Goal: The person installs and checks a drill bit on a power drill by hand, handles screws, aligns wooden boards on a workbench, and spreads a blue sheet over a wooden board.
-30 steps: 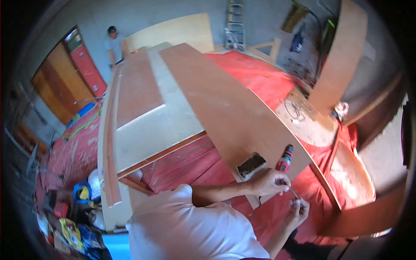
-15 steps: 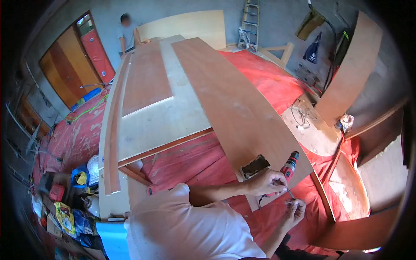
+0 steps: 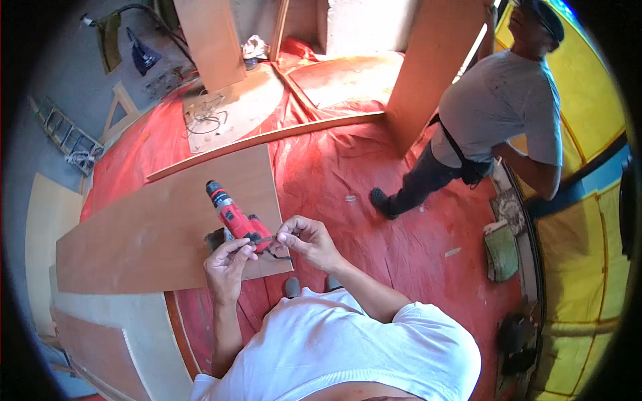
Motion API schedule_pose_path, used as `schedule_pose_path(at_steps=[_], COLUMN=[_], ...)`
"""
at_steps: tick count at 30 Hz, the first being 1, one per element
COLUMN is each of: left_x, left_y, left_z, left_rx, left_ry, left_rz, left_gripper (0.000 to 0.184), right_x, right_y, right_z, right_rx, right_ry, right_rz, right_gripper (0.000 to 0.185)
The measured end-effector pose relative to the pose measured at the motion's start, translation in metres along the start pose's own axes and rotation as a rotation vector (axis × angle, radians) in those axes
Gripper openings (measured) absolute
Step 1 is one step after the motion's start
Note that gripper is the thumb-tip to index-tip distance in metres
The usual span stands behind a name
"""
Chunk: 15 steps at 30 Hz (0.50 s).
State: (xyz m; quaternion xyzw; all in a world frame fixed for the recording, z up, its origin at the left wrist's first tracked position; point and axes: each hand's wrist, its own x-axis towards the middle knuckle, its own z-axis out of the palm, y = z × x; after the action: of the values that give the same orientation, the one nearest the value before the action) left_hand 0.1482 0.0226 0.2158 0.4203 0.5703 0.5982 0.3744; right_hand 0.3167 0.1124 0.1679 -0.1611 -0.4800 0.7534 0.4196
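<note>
My left hand (image 3: 228, 264) and my right hand (image 3: 311, 244) are close together in front of my chest, both with fingers pinched. Between their fingertips runs a thin, dark metal rod (image 3: 263, 239), perhaps a drill bit; its ends are covered by the fingers. Just beyond the hands a red and black cordless drill (image 3: 234, 215) lies on the brown plywood board (image 3: 150, 220), chuck pointing away from me. A dark opening or object (image 3: 215, 238) beside the drill is partly hidden by it and my left hand.
On the right stands a person (image 3: 495, 110) in a light shirt, beside an upright wooden panel (image 3: 431, 67). Red sheeting (image 3: 348, 194) covers the floor. A long wooden strip (image 3: 267, 139) runs beyond the board. Cable (image 3: 207, 117) lies farther off; a stepladder (image 3: 70, 137) is at left.
My view has swung right, bringing the standing person and yellow sheeting into sight, while the far worker has left view. Both hands still pinch the thin rod, near the resting drill.
</note>
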Motion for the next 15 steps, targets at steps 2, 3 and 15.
schedule_pose_path(at_steps=[2, 3, 15], left_x=[0.003, 0.004, 0.005], left_y=[0.004, 0.006, 0.009], left_z=[0.009, 0.014, 0.03], left_rx=[0.032, 0.043, -0.017], left_ry=[-0.018, -0.03, -0.153], left_rz=[-0.006, -0.004, 0.029], left_gripper=[0.015, 0.015, 0.014], right_x=[-0.006, -0.009, -0.017], right_y=[-0.003, -0.004, -0.017], right_z=[-0.007, -0.011, -0.017], right_rx=[0.003, 0.026, 0.104], right_ry=[0.015, 0.023, 0.081], right_rz=[-0.017, -0.017, -0.044], right_gripper=[0.011, 0.011, 0.014])
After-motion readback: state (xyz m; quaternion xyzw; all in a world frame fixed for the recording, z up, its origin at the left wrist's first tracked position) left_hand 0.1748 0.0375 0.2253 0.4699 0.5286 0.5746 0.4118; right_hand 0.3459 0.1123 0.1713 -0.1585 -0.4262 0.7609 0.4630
